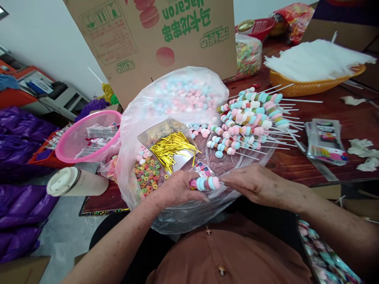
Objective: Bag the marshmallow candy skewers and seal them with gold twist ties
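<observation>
The left hand (182, 188) is gripping the near candy stack (205, 183), which over-squeezing could squash; the right hand's (257, 184) grip is unclear.

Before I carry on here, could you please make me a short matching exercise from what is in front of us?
Things:
1. Candy skewer
2. Gold ties
3. Yellow-orange basket
4. Macaron carton

Places or states:
A. Heaped with a white pile
B. Lettering upside down in this view
C. Held in the left hand
D. Inside a small open box

Right pairs: 1-C, 2-D, 3-A, 4-B.
</observation>
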`<act>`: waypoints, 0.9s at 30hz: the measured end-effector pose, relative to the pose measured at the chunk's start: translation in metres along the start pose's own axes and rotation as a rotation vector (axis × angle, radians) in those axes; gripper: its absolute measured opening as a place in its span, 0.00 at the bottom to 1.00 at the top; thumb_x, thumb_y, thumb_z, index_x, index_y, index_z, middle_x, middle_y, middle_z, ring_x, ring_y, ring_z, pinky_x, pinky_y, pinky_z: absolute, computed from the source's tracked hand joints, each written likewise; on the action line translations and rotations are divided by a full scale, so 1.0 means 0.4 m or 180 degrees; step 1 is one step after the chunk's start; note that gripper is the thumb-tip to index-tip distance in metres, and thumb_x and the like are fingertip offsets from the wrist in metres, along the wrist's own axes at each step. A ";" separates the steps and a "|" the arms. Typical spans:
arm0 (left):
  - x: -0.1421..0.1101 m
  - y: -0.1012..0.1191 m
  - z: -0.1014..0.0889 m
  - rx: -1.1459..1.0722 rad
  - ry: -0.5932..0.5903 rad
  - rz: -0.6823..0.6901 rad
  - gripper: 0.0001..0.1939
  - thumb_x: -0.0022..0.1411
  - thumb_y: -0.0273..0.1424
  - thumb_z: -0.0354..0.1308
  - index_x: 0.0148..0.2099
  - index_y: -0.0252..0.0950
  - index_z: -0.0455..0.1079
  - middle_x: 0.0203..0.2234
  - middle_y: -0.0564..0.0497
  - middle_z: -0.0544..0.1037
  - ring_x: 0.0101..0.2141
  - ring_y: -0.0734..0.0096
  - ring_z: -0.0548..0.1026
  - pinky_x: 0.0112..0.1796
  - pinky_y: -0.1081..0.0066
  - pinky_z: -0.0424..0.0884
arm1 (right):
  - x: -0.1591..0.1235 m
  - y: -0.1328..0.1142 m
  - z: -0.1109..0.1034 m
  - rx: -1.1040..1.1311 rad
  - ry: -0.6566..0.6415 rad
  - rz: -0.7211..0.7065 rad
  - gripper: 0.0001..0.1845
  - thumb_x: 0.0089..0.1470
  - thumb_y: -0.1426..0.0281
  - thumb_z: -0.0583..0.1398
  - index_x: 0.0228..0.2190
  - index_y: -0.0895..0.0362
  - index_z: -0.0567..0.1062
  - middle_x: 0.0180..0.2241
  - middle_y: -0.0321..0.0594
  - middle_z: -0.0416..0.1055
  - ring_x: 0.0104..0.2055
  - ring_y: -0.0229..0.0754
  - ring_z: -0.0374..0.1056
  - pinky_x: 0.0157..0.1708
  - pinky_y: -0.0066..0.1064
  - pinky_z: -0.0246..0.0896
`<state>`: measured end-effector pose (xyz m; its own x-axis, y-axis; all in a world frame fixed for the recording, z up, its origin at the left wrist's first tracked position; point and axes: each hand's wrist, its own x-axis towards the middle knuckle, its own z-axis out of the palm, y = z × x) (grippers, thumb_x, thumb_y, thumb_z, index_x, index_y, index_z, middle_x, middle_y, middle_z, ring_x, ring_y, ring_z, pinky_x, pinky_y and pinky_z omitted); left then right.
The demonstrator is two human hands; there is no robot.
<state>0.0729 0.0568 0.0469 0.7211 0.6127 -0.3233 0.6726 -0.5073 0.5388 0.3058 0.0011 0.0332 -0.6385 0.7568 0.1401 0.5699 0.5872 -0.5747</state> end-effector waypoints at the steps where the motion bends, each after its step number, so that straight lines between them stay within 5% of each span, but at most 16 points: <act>1: 0.001 0.002 0.001 0.0027 0.0087 -0.0098 0.19 0.47 0.48 0.60 0.34 0.37 0.70 0.21 0.57 0.70 0.25 0.71 0.67 0.26 0.75 0.57 | -0.002 -0.002 0.005 -0.0104 -0.0032 0.0071 0.12 0.56 0.76 0.49 0.28 0.58 0.71 0.25 0.38 0.70 0.25 0.36 0.64 0.24 0.26 0.50; 4: 0.005 0.011 0.006 0.0742 0.0297 -0.0288 0.16 0.49 0.45 0.60 0.35 0.38 0.70 0.23 0.53 0.72 0.27 0.65 0.70 0.28 0.72 0.58 | -0.007 -0.011 0.016 -0.0110 -0.0178 0.0178 0.11 0.54 0.77 0.50 0.26 0.58 0.69 0.23 0.36 0.69 0.24 0.35 0.63 0.23 0.25 0.47; 7: 0.018 0.022 0.024 0.1164 0.0127 0.0110 0.13 0.52 0.40 0.58 0.37 0.38 0.69 0.26 0.49 0.75 0.30 0.59 0.72 0.31 0.68 0.61 | -0.006 -0.019 0.039 0.0119 -0.0148 0.0156 0.11 0.54 0.76 0.50 0.25 0.57 0.69 0.23 0.36 0.69 0.24 0.35 0.63 0.23 0.25 0.48; 10: 0.034 0.028 0.043 0.0855 -0.0088 0.0445 0.11 0.53 0.35 0.58 0.39 0.38 0.70 0.25 0.48 0.76 0.30 0.57 0.73 0.34 0.65 0.63 | 0.003 -0.016 0.084 0.0278 0.0085 0.0262 0.13 0.56 0.74 0.49 0.25 0.57 0.70 0.23 0.38 0.69 0.25 0.36 0.63 0.24 0.26 0.50; 12: 0.036 0.028 0.044 0.0388 0.0096 0.0628 0.17 0.48 0.32 0.62 0.44 0.39 0.69 0.27 0.47 0.76 0.32 0.56 0.74 0.39 0.62 0.63 | 0.008 -0.009 0.117 0.0509 0.0308 0.0495 0.13 0.57 0.72 0.48 0.27 0.57 0.70 0.24 0.39 0.70 0.26 0.37 0.64 0.26 0.27 0.51; 15: 0.017 0.017 0.033 -0.0804 0.1307 0.0662 0.27 0.41 0.31 0.68 0.47 0.42 0.69 0.35 0.48 0.76 0.41 0.56 0.72 0.47 0.60 0.61 | 0.013 -0.002 0.150 0.1357 0.0759 0.1111 0.14 0.58 0.66 0.48 0.28 0.57 0.70 0.23 0.37 0.67 0.26 0.37 0.62 0.26 0.26 0.53; 18: -0.007 -0.008 0.032 -0.2610 0.3320 -0.0186 0.21 0.45 0.33 0.67 0.43 0.43 0.69 0.38 0.50 0.75 0.41 0.64 0.72 0.44 0.64 0.66 | 0.022 -0.015 0.165 0.2378 0.1022 0.1706 0.17 0.57 0.59 0.50 0.26 0.57 0.68 0.17 0.31 0.59 0.20 0.33 0.55 0.20 0.24 0.48; 19: -0.011 -0.015 0.035 -0.3315 0.3666 -0.0515 0.19 0.46 0.34 0.66 0.42 0.42 0.68 0.36 0.51 0.74 0.38 0.67 0.73 0.40 0.66 0.69 | 0.028 -0.026 0.170 0.2699 0.1014 0.1799 0.18 0.56 0.57 0.50 0.25 0.57 0.66 0.15 0.29 0.57 0.18 0.32 0.52 0.18 0.23 0.46; 20: -0.011 -0.020 0.039 -0.4032 0.3700 -0.0779 0.18 0.47 0.35 0.65 0.41 0.41 0.67 0.35 0.51 0.74 0.35 0.68 0.74 0.36 0.68 0.71 | 0.035 -0.038 0.176 0.3024 0.0970 0.1858 0.19 0.55 0.55 0.51 0.23 0.57 0.65 0.14 0.28 0.55 0.17 0.31 0.49 0.17 0.23 0.43; 24: 0.006 -0.017 0.035 -0.5866 0.2790 -0.0994 0.11 0.54 0.36 0.60 0.36 0.34 0.67 0.28 0.48 0.75 0.26 0.69 0.75 0.28 0.70 0.72 | 0.070 -0.089 0.207 0.3997 0.0483 0.2034 0.19 0.52 0.52 0.51 0.25 0.55 0.63 0.11 0.24 0.52 0.12 0.29 0.38 0.12 0.23 0.34; 27: 0.018 -0.011 0.009 -0.6312 0.2862 -0.0962 0.07 0.60 0.33 0.54 0.34 0.33 0.67 0.16 0.56 0.69 0.16 0.78 0.69 0.25 0.73 0.71 | 0.079 -0.101 0.230 0.3152 0.0568 0.1761 0.17 0.55 0.57 0.49 0.28 0.57 0.67 0.13 0.28 0.56 0.13 0.31 0.47 0.14 0.24 0.44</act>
<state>0.0757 0.0612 0.0396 0.0170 0.8665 -0.4989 -0.6944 0.3692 0.6177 0.2151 -0.0253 -0.0134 -0.2999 0.9172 -0.2624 0.0422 -0.2621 -0.9641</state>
